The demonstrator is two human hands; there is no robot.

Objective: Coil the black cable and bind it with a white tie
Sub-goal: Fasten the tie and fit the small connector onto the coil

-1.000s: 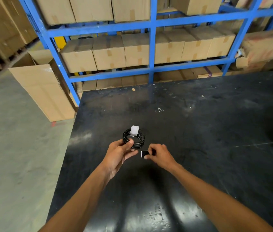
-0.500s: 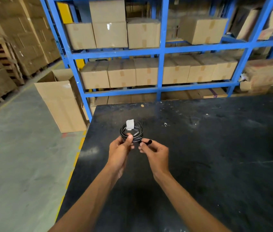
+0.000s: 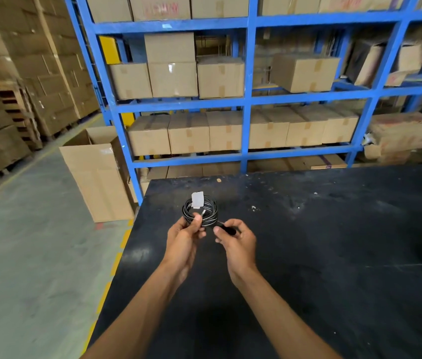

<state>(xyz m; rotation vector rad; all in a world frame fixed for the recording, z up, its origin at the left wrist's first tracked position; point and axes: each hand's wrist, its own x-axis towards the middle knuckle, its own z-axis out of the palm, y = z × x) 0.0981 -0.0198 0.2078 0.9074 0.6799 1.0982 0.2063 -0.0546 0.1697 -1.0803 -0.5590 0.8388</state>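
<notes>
Head view: your left hand (image 3: 182,238) pinches the coiled black cable (image 3: 200,212), held above the black table (image 3: 334,242) near its far-left corner. The white tie (image 3: 197,200) wraps its far side. Your right hand (image 3: 235,240) grips the cable's plug end (image 3: 228,230), mostly hidden by fingers.

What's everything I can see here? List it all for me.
cable: one, black, coiled, held above the table's near-left part
tie: one, white, on the coil's far side
plug: one, black, in the right hand
table: one, black, scuffed, front right
rack: one, blue, behind the table
boxes: many, brown cardboard, on the rack and stacked left
open box: one, brown, on the floor beside the rack
left hand: one, gripping the coil
right hand: one, pinching the plug
</notes>
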